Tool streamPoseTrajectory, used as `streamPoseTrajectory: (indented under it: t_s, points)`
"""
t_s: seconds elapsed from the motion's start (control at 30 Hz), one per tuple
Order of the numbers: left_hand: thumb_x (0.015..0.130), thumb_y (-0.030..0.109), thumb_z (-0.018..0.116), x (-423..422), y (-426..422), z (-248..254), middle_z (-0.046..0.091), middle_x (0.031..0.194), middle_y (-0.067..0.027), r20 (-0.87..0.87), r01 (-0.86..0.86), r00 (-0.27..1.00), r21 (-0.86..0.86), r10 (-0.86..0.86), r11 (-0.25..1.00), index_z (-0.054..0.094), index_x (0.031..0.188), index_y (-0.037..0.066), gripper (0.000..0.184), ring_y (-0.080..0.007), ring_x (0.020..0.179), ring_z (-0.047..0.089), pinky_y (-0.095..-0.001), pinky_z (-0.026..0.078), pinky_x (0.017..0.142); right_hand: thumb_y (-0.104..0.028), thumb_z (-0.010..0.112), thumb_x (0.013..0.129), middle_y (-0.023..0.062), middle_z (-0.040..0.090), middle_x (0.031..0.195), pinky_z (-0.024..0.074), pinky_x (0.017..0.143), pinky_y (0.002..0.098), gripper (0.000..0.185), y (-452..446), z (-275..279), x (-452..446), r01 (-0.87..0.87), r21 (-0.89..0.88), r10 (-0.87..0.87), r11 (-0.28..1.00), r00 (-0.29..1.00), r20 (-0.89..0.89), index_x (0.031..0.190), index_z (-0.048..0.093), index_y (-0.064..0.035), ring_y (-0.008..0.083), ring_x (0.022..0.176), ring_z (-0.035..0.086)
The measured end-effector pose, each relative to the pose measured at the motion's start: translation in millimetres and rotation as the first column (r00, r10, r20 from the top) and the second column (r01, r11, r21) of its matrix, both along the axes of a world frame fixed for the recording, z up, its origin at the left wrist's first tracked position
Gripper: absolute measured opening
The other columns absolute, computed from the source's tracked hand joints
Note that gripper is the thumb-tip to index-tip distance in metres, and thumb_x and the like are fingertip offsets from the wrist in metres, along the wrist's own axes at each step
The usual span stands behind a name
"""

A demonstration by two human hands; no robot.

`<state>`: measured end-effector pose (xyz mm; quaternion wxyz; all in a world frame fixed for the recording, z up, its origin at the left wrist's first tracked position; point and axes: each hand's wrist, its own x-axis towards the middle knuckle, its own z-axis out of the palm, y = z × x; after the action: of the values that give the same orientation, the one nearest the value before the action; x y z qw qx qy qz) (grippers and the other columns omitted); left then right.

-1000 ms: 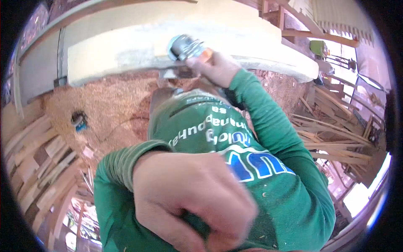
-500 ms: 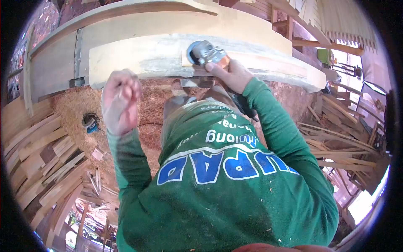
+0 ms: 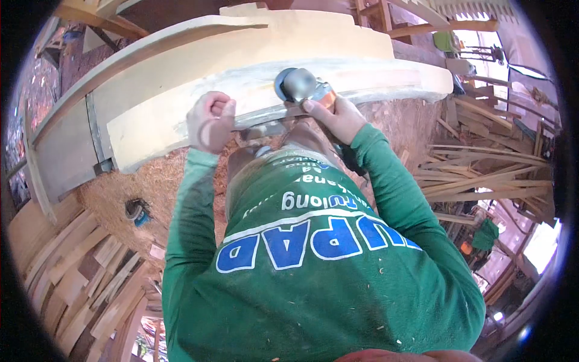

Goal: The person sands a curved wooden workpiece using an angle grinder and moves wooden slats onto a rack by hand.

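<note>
My right hand (image 3: 342, 119) is wrapped round the orange rear part of a grinder-like power tool (image 3: 301, 86). The tool's round head rests on or just over a long pale wooden piece (image 3: 386, 78) with grey, worn-looking patches. My left hand (image 3: 211, 122) is at the near edge of the same piece, left of the tool, its fingers curled in. Whether the left fingers touch the wood or hold something small cannot be made out.
Sawdust (image 3: 163, 187) covers the ground below the wood, with a small blue-and-white container (image 3: 139, 214) on it. Stacked boards (image 3: 90, 283) lie at the lower left. Loose wooden strips (image 3: 482, 175) are piled at the right.
My left hand has gone from low in front of my chest up and forward to the wood's near edge. The tool in my right hand has shifted slightly along the wood; the view has also moved.
</note>
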<state>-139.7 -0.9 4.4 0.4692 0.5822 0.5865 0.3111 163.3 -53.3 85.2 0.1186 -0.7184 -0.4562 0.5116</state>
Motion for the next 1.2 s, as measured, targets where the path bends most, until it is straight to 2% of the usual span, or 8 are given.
streamPoseTrajectory:
  t_s: [0.2, 0.37, 0.4, 0.43, 0.5, 0.77, 0.9, 1.2]
  points:
    - [0.087, 0.015, 0.074, 68, 22, -9, 0.073, 0.094, -0.0142, -0.377, 0.263, 0.922, 0.446, -0.087, 0.855, 0.074, 0.1, 0.005, 0.016, -0.0292, 0.085, 0.073, -0.0386, 0.058, 0.078, -0.048, 0.073, 0.097, 0.0119, 0.074, 0.119, 0.0518, 0.099, 0.0351, 0.062, -11, 10, 65, 0.212, -0.045, -0.215, 0.976, 0.974, -0.07, 0.135, 0.065, 0.0006, 0.0188, 0.11, 0.068]
    - [0.088, 0.013, 0.072, 90, 34, -25, 0.071, 0.091, -0.0134, -0.224, 0.144, 0.972, 0.33, -0.071, 0.933, 0.074, 0.097, 0.006, 0.012, -0.0298, 0.082, 0.071, -0.0397, 0.057, 0.076, -0.043, 0.07, 0.1, 0.0141, 0.076, 0.114, 0.0539, 0.095, 0.0357, 0.05, -20, -12, 76, 0.159, 0.141, -0.108, 0.977, 0.943, -0.315, 0.129, 0.069, -0.0019, 0.0203, 0.105, 0.071]
    - [0.088, 0.013, 0.071, 94, 35, -24, 0.071, 0.091, -0.0137, -0.212, 0.127, 0.976, 0.352, -0.053, 0.927, 0.074, 0.098, 0.006, 0.012, -0.0299, 0.081, 0.07, -0.0393, 0.057, 0.075, -0.044, 0.067, 0.101, 0.0199, 0.077, 0.108, 0.0559, 0.091, 0.0378, 0.046, -6, 9, 60, -0.037, -0.013, 0.038, 0.999, 0.998, 0.051, 0.123, 0.072, -0.0042, 0.0256, 0.099, 0.074]
    - [0.09, 0.017, 0.071, 99, 36, -21, 0.071, 0.099, -0.0139, -0.281, 0.137, 0.958, 0.288, -0.054, 0.948, 0.074, 0.1, 0.008, 0.014, -0.0307, 0.092, 0.07, -0.0414, 0.056, 0.082, -0.053, 0.065, 0.099, 0.0236, 0.076, 0.104, 0.0566, 0.089, 0.0412, 0.053, -15, -3, 56, -0.03, 0.179, 0.055, 0.983, 0.989, -0.137, 0.121, 0.073, -0.0056, 0.0321, 0.097, 0.075]
    - [0.092, 0.023, 0.069, 109, 38, -26, 0.069, 0.111, -0.0131, -0.405, 0.14, 0.914, 0.373, 0.025, 0.917, 0.074, 0.105, 0.01, 0.019, -0.0314, 0.105, 0.067, -0.0461, 0.052, 0.092, -0.063, 0.065, 0.094, 0.0232, 0.076, 0.107, 0.0561, 0.093, 0.0433, 0.065, -3, 16, 44, -0.108, -0.001, 0.108, 0.994, 0.994, 0.0, 0.124, 0.073, -0.0064, 0.0352, 0.101, 0.074]
    - [0.101, 0.034, 0.058, 128, 38, -39, 0.062, 0.139, -0.0099, -0.711, 0.226, 0.697, 0.34, 0.092, 0.913, 0.07, 0.126, 0.015, 0.033, -0.0311, 0.133, 0.055, -0.0581, 0.027, 0.115, -0.067, 0.07, 0.09, 0.0196, 0.076, 0.114, 0.0554, 0.097, 0.0416, 0.076, -18, 20, 151, 0.16, -0.067, -0.16, 0.985, 0.987, 0.006, 0.133, 0.067, -0.0042, 0.0331, 0.109, 0.073]
    - [0.102, 0.035, 0.056, 133, 39, -35, 0.062, 0.139, -0.0093, -0.766, 0.252, 0.639, 0.293, 0.069, 0.922, 0.069, 0.127, 0.013, 0.035, -0.031, 0.133, 0.055, -0.0572, 0.028, 0.115, -0.057, 0.071, 0.095, 0.0162, 0.076, 0.113, 0.0543, 0.096, 0.0387, 0.064, -30, 5, 214, 0.336, 0.178, -0.328, 0.925, 0.942, -0.073, 0.13, 0.068, -0.0033, 0.027, 0.106, 0.073]
    - [0.104, 0.034, 0.052, 137, 42, -25, 0.064, 0.137, -0.0106, -0.789, 0.258, 0.614, 0.219, 0.015, 0.941, 0.068, 0.127, 0.011, 0.037, -0.0304, 0.13, 0.056, -0.0531, 0.029, 0.114, -0.066, 0.07, 0.092, 0.0078, 0.072, 0.1, 0.0529, 0.085, 0.0331, 0.07, -31, 22, 335, 0.577, -0.032, -0.578, 0.816, 0.816, 0.003, 0.119, 0.074, -0.0014, 0.017, 0.092, 0.065]
